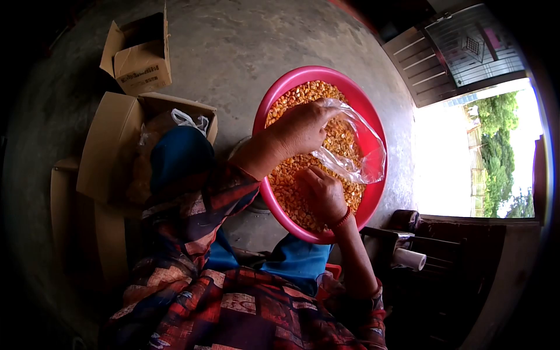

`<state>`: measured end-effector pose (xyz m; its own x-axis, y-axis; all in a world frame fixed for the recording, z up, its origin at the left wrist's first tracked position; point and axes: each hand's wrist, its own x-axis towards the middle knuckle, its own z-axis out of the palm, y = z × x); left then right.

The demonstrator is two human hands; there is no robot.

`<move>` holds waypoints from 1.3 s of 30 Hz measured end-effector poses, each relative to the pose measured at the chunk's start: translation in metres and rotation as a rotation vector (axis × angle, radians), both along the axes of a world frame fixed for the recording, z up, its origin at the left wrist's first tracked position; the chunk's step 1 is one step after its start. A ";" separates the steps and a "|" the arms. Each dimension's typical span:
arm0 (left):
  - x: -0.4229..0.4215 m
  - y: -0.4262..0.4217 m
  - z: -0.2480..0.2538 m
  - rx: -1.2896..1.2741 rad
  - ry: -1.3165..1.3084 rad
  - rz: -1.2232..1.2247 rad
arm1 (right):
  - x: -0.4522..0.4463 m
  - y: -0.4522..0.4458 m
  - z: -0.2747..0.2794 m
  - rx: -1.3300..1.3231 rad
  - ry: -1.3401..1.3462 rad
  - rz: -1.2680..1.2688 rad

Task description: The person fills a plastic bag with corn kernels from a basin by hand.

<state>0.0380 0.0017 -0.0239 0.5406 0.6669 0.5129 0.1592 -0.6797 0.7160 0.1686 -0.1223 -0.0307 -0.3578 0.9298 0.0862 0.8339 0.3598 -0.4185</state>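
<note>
Plastic bag (376, 167) | left grip (306, 125) pinching it | right grip (325, 197): can't judge | carton print (140, 77): illegible

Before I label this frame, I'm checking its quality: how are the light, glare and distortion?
Head view: daylight washes much of the doorway out to white; the plastic bag carries bright glints; the boxes sit in dimmer light; the lens bows the scene, leaving black corners; left hand and right hand look fairly sharp.
</note>
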 end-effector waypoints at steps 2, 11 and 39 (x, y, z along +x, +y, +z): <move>-0.001 -0.001 0.001 -0.004 -0.005 -0.002 | 0.000 0.000 -0.003 0.015 0.137 -0.021; -0.002 -0.001 0.005 -0.017 -0.004 -0.011 | 0.010 0.002 0.025 -0.478 1.436 -0.510; 0.001 -0.001 0.003 -0.138 -0.073 0.025 | 0.042 0.081 0.016 0.116 0.649 -0.443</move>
